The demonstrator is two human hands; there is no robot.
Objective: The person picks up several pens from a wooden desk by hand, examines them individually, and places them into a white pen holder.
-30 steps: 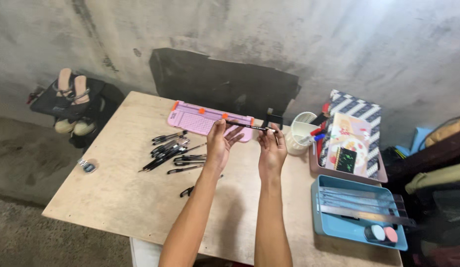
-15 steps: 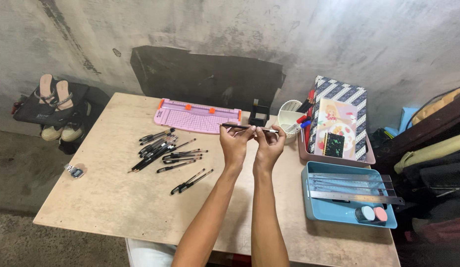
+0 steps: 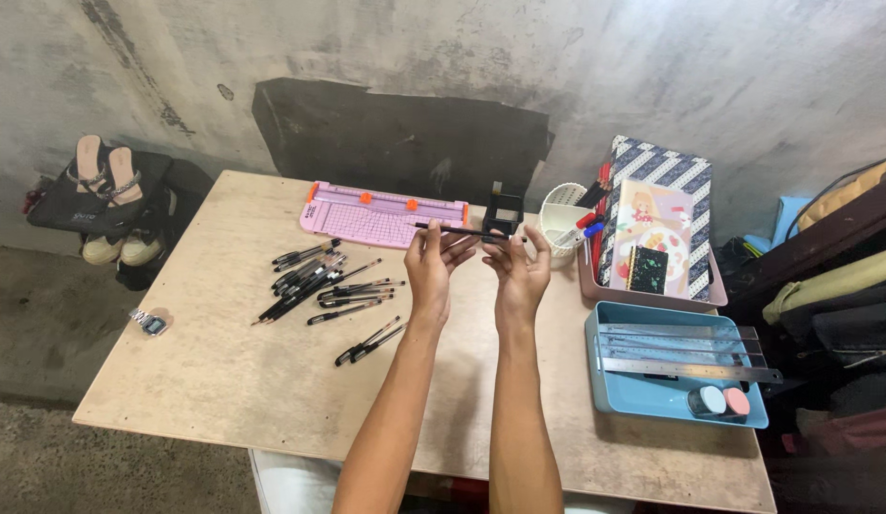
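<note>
Pinching a slim black plastic pen (image 3: 459, 230) level, left hand (image 3: 429, 269) and right hand (image 3: 519, 276) grip its ends above the pale, scuffed plywood table (image 3: 224, 381).

Makeshift home craft corner indicated: plywood table (image 3: 224, 381) set against stained concrete wall (image 3: 443, 57); sandals (image 3: 105, 171) stored at 10 o'clock.

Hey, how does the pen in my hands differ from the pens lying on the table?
The held pen is lifted above the table, level between the left hand and right hand; the pile of pens rests flat on the wooden table. The held pen is single; the pile holds many, fanned at mixed angles. Both look like slim black pens.
</note>
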